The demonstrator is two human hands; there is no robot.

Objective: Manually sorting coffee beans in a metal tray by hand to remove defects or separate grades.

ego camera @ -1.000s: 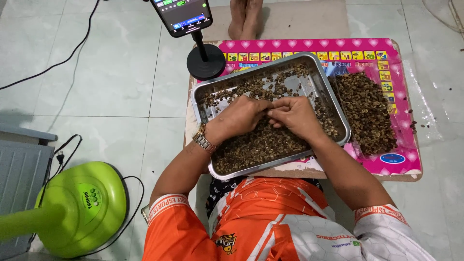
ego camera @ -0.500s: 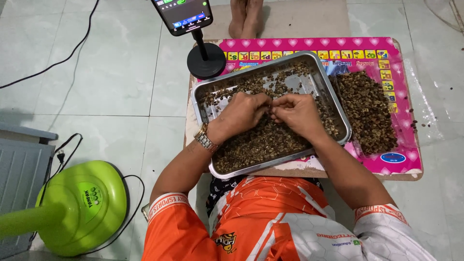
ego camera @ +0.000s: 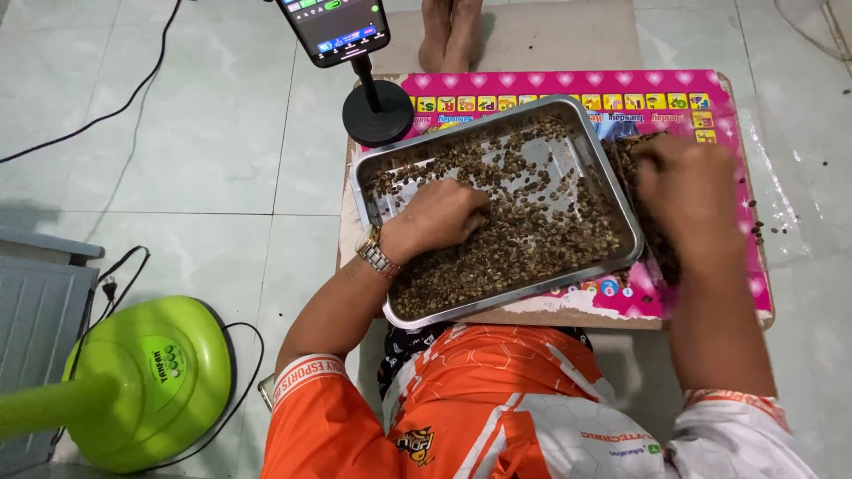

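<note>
A steel tray (ego camera: 358,182) lies on a pink printed mat (ego camera: 568,84) and holds a layer of brown beans (ego camera: 524,239). My left hand (ego camera: 439,217), with a metal watch (ego camera: 373,255) on the wrist, rests in the middle of the tray, its curled fingers dug into the beans. My right hand (ego camera: 688,191) is blurred and hovers right of the tray, over a loose bean pile (ego camera: 624,153) on the mat. What its fingers hold is not visible.
A phone (ego camera: 335,27) on a black round stand (ego camera: 379,113) stands beyond the tray's left corner. Another person's bare feet (ego camera: 448,31) are at the top. A green fan base (ego camera: 146,381) and cables (ego camera: 115,115) lie on the tiled floor to the left.
My right hand has left the tray and swung right over the bean pile on the mat. My left hand has stayed in the tray, nearly still.
</note>
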